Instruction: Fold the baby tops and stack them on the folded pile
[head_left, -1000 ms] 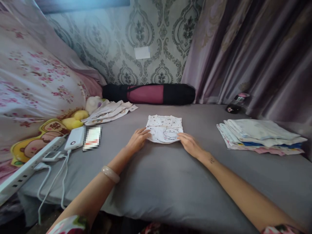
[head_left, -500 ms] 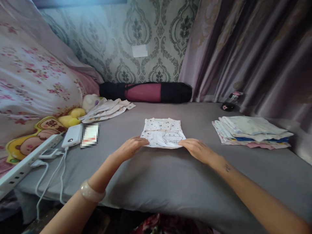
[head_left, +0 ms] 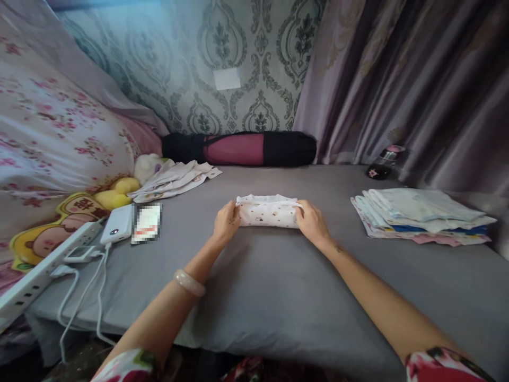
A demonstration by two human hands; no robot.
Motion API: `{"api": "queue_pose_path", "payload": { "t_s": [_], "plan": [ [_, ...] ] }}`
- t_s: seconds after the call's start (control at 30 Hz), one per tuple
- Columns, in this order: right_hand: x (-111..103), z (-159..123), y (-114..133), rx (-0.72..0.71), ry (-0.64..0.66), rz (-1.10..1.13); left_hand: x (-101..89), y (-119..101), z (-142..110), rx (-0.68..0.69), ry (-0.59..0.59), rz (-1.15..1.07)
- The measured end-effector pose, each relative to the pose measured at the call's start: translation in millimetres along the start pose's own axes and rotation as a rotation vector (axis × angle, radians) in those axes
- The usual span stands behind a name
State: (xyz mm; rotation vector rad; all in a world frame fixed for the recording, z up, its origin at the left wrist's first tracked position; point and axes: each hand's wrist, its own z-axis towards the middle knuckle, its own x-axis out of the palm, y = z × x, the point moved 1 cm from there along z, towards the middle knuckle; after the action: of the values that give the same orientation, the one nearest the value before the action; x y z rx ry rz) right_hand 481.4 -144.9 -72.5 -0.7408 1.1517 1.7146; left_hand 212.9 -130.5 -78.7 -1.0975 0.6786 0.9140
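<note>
A small white garment (head_left: 268, 215) with tiny dark and tan prints lies on the grey sheet (head_left: 254, 297) in the middle, doubled over into a narrow band. My left hand (head_left: 227, 222) pinches its left end, and my right hand (head_left: 313, 222) grips the right end. Both hands hold the folded layer along its upper edge. The fingertips are partly hidden behind the cloth. The cow-like drawing on the garment is out of sight inside the fold.
To the right lies a stack of folded clothes (head_left: 423, 212), with a dark bottle (head_left: 379, 167) behind it. At left are crumpled cloths (head_left: 173, 180), a power bank (head_left: 118, 224), a power strip (head_left: 47, 270) with cables and plush toys (head_left: 115, 193). A black-and-maroon roll bag (head_left: 234, 148) lines the wall.
My hands have lifted the garment's near edge and carried it away from me, folding the garment over. The drawing that was showing is now covered.
</note>
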Motion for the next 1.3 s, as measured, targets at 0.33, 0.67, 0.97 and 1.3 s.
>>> {"api": "queue_pose_path", "payload": {
  "t_s": [0.33, 0.67, 0.97, 1.3],
  "plan": [
    [21, 45, -1, 0.135, 0.115, -0.189, 24.3, -15, 43, -0.167, 0.076, 0.136],
    [38, 64, -8, 0.221, 0.181, -0.226, 44.4, -6, 61, -0.189, 0.105, 0.219],
    [49, 66, -17, 0.320, 0.205, -0.206, 54.2, 6, 65, -0.273, 0.025, 0.151],
    [26, 74, -15, 0.407, 0.282, -0.104, 37.5, 1, 66, -0.407, -0.022, 0.033]
  ]
}}
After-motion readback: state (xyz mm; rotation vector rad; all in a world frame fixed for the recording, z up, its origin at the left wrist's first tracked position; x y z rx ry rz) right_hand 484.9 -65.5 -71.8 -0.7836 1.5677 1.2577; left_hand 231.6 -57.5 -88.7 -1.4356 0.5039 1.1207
